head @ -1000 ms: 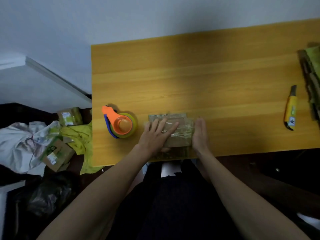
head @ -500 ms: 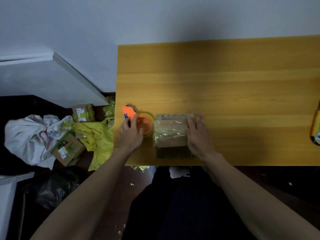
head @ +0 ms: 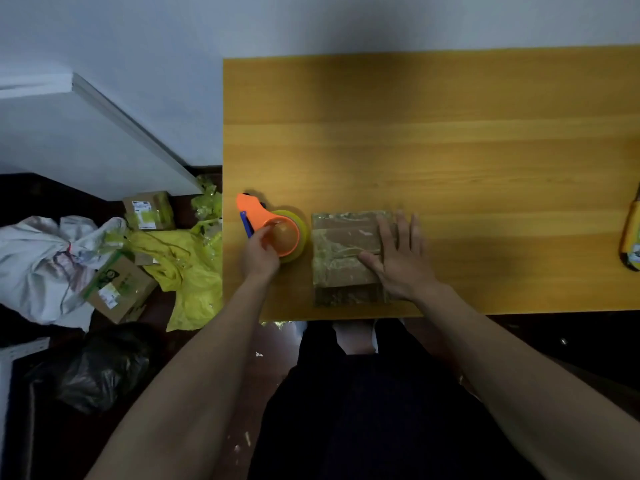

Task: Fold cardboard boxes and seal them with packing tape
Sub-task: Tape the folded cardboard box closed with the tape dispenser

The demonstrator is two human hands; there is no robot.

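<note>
No text readable anywhere; white shipping labels on two cardboard boxes on the floor, one point(head: 149, 211) at 9 o'clock, one point(head: 117, 287) lower at 8 o'clock, print too small to read; green logo on the lower box illegible.

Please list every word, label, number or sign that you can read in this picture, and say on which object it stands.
No text can be read.
Floor box nearest the wall: white label, print too small.
Floor box nearer the person: green logo and white label, blurred.
Yellow utility knife: sticker, blurred.

Yellow utility knife point(head: 631, 237) on wooden table point(head: 450, 150)
</note>
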